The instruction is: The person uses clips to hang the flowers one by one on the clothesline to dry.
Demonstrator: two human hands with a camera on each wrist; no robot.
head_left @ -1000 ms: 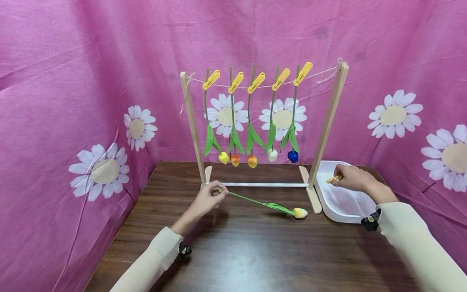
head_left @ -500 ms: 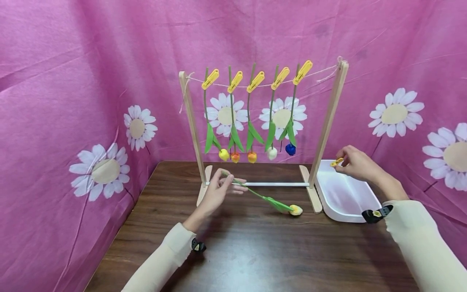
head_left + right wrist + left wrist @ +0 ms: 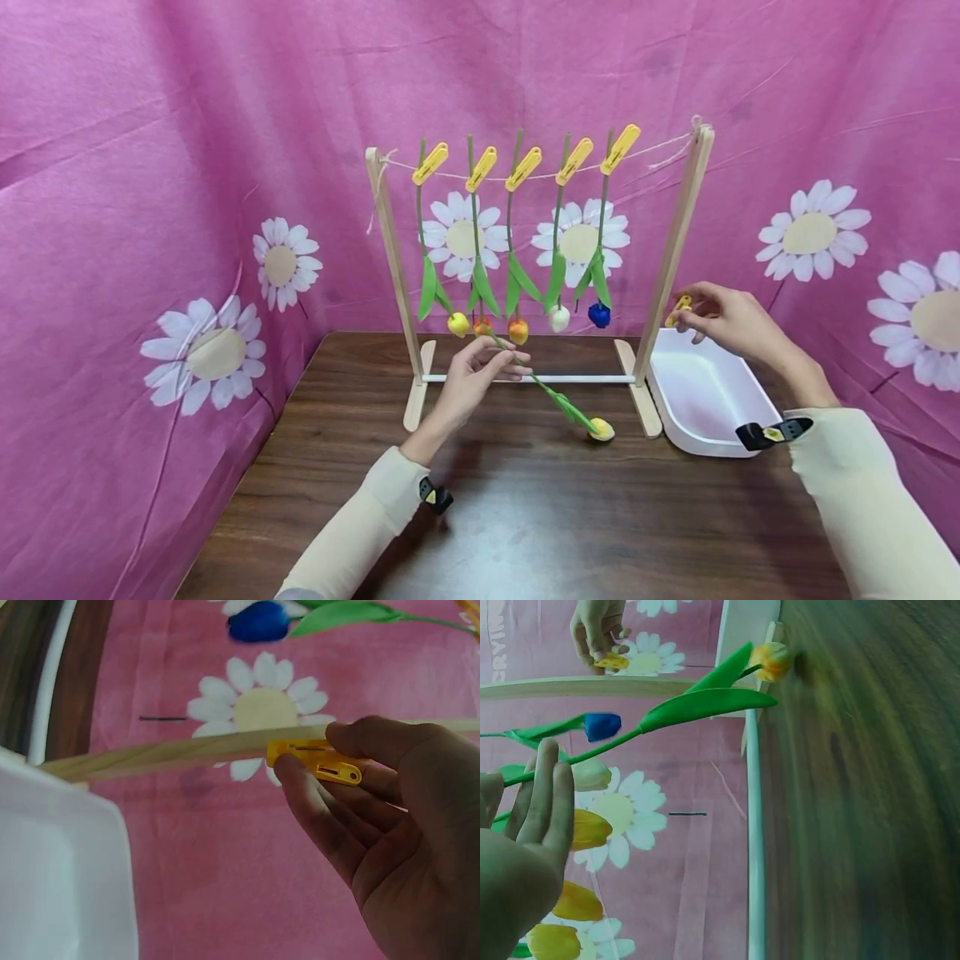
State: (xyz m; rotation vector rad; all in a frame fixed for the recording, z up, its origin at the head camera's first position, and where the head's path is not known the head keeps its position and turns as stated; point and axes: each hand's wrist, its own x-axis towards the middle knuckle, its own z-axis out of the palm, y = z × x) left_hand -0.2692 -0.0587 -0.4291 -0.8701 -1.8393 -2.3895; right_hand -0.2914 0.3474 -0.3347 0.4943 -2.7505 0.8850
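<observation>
My left hand (image 3: 476, 375) pinches the stem of a pale yellow tulip (image 3: 601, 429) in front of the wooden rack. The tulip slants down to the right, its bloom low near the tabletop; the left wrist view shows its green leaves (image 3: 705, 705). Above the white tray, my right hand (image 3: 727, 317) holds a yellow clothespin (image 3: 315, 759) between thumb and fingers, beside the rack's right post. Along the string, several yellow clothespins (image 3: 523, 169) hold tulips upside down: a yellow one (image 3: 458, 324), two orange ones, a white one (image 3: 558, 318) and a blue one (image 3: 598, 315) at the right.
The rack's right post (image 3: 678, 242) and left post (image 3: 393, 258) carry the string, with a white rod (image 3: 585, 379) low between them. A white tray (image 3: 705, 450) stands right of the rack on the brown wooden table (image 3: 555, 517). Pink cloth with daisies hangs behind.
My left hand has risen and moved right, lifting the tulip's stem end while its bloom shifted slightly left. My right hand has lifted the clothespin up from the tray.
</observation>
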